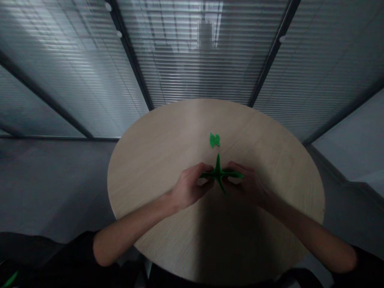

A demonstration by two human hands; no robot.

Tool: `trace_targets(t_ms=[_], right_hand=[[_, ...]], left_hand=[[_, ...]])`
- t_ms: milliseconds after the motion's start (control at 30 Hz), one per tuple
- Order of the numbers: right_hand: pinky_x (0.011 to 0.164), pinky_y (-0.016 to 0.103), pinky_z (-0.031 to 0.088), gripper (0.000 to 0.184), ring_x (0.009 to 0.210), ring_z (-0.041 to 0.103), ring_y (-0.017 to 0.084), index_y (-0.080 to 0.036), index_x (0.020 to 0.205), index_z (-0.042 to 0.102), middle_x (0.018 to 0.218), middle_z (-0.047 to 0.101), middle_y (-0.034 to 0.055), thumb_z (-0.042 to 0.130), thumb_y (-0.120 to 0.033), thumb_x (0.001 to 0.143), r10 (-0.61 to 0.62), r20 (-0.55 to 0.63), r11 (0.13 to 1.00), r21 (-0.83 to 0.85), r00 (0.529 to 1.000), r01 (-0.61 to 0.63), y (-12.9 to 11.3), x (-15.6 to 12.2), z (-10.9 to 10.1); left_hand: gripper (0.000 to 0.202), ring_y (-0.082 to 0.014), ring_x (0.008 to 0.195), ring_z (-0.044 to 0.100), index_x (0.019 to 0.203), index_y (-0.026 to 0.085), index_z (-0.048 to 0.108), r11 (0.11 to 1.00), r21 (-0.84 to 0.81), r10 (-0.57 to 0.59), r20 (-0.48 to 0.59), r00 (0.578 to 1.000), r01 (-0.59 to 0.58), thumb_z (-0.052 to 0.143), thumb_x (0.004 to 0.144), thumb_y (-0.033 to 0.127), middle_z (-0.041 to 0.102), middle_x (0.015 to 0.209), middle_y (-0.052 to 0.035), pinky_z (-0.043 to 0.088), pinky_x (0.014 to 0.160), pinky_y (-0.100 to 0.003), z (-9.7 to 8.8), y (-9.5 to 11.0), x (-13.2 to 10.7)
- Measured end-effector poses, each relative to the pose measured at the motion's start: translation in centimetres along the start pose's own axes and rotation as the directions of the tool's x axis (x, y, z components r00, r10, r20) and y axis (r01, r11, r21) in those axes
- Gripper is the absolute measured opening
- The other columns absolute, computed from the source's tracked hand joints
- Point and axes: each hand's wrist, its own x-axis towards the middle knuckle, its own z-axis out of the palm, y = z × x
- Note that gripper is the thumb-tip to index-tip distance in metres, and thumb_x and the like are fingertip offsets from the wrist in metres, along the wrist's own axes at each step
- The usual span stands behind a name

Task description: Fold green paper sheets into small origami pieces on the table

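Observation:
Over the middle of the table I hold a green four-armed star-shaped piece [218, 173], its narrow arms meeting at the centre. The fingers of my left hand [192, 185] are closed on its left arm. On the other side, my right hand [243, 186] grips the right arm, which partly covers those fingers. One arm points away from me and another toward me. Just beyond it lies a small bright green piece [215, 140] with two lobes, like a butterfly, touched by neither hand. What material both are made of I cannot tell.
The round wooden table [150, 160] has its far edge close to a glass wall with blinds [195, 72]. A dark shadow falls over the near part of the tabletop. At the lower left corner a bit of something green [11, 279] shows against dark cloth.

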Motion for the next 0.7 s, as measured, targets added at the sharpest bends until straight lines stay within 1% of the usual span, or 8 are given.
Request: trace_targets(t_ms=[133, 167, 233, 300, 400, 500, 600, 700], right_hand=[[0.066, 0.028, 0.054, 0.012, 0.074, 0.068, 0.016, -0.021, 0.106, 0.065, 0.087, 0.069, 0.0040, 0.064, -0.020, 0.094, -0.047, 0.028, 0.999, -0.007, 0.999, 0.047, -0.1, 0.0, -0.1], [0.066, 0.028, 0.054, 0.012, 0.074, 0.068, 0.017, -0.021, 0.106, 0.065, 0.087, 0.069, 0.0040, 0.064, -0.020, 0.094, -0.048, 0.029, 0.999, -0.001, 0.998, 0.048, 0.0, 0.0, 0.0], [0.065, 0.028, 0.054, 0.008, 0.073, 0.066, 0.016, -0.022, 0.100, 0.065, 0.084, 0.068, 0.0030, 0.065, -0.019, 0.092, -0.037, 0.008, 0.999, 0.011, 0.999, 0.037, 0.1, 0.0, 0.1], [0.062, 0.027, 0.053, 0.004, 0.068, 0.063, 0.016, -0.022, 0.088, 0.064, 0.079, 0.066, 0.0015, 0.066, -0.019, 0.089, 0.005, -0.043, 1.000, 0.030, 0.999, -0.004, 0.2, 0.0, 0.3], [0.059, 0.026, 0.053, 0.007, 0.065, 0.065, 0.015, -0.022, 0.081, 0.064, 0.075, 0.068, 0.0013, 0.066, -0.023, 0.088, 0.134, -0.054, 0.982, 0.138, 0.990, -0.125, 0.4, 0.1, 0.6], [0.058, 0.026, 0.057, 0.007, 0.067, 0.071, 0.017, -0.022, 0.087, 0.070, 0.076, 0.074, 0.0024, 0.066, -0.028, 0.090, 0.280, 0.015, 0.919, 0.284, 0.960, -0.273, 0.5, 0.1, 0.8], [0.059, 0.026, 0.059, 0.007, 0.068, 0.074, 0.018, -0.022, 0.089, 0.071, 0.077, 0.076, 0.0017, 0.071, -0.029, 0.088, 0.335, -0.013, 0.878, 0.367, 0.942, -0.307, 0.6, 0.0, 0.8], [0.063, 0.026, 0.061, 0.009, 0.071, 0.074, 0.017, -0.023, 0.088, 0.071, 0.077, 0.075, 0.0002, 0.076, -0.029, 0.085, 0.335, -0.054, 0.876, 0.385, 0.941, -0.290, 0.6, 0.0, 0.6]], left_hand=[[0.016, -0.0176, 0.077, 0.075, 0.106, 0.016, 0.064, 0.999, 0.011, 0.030, 0.015, 0.999, -0.030, 0.068, 0.090, 0.018, 0.076, 0.090, -0.0065, 0.061, 0.066, -0.026, 0.0, 0.0, -0.1], [0.018, -0.0175, 0.076, 0.075, 0.106, 0.016, 0.064, 1.000, -0.007, 0.013, 0.018, 1.000, -0.013, 0.069, 0.089, 0.017, 0.076, 0.090, -0.0062, 0.061, 0.066, -0.026, 0.0, 0.1, -0.1], [0.022, -0.0165, 0.074, 0.074, 0.106, 0.017, 0.064, 0.993, -0.092, -0.077, 0.021, 0.997, 0.078, 0.072, 0.086, 0.016, 0.076, 0.088, -0.0050, 0.061, 0.066, -0.026, 0.0, 0.3, 0.1], [0.025, -0.0146, 0.071, 0.073, 0.106, 0.017, 0.063, 0.950, -0.230, -0.209, 0.041, 0.977, 0.212, 0.073, 0.082, 0.015, 0.076, 0.086, -0.0034, 0.060, 0.065, -0.023, 0.1, 0.6, 0.4], [0.025, -0.0122, 0.066, 0.070, 0.102, 0.017, 0.062, 0.821, -0.423, -0.376, 0.106, 0.920, 0.384, 0.074, 0.080, 0.015, 0.073, 0.082, -0.0015, 0.058, 0.059, -0.020, 0.3, 1.0, 1.0], [0.024, -0.0117, 0.064, 0.067, 0.097, 0.017, 0.061, 0.737, -0.517, -0.437, 0.128, 0.890, 0.436, 0.077, 0.078, 0.018, 0.071, 0.079, -0.0007, 0.054, 0.055, -0.019, 0.5, 1.1, 1.4], [0.020, -0.0110, 0.062, 0.064, 0.093, 0.017, 0.063, 0.764, -0.498, -0.429, 0.082, 0.900, 0.410, 0.077, 0.079, 0.018, 0.068, 0.076, 0.0003, 0.051, 0.054, -0.019, 0.4, 0.7, 1.2], [0.022, -0.0114, 0.066, 0.065, 0.100, 0.018, 0.064, 0.855, -0.388, -0.368, 0.015, 0.930, 0.344, 0.076, 0.081, 0.016, 0.070, 0.080, 0.0000, 0.052, 0.059, -0.020, 0.3, 0.2, 0.7]])
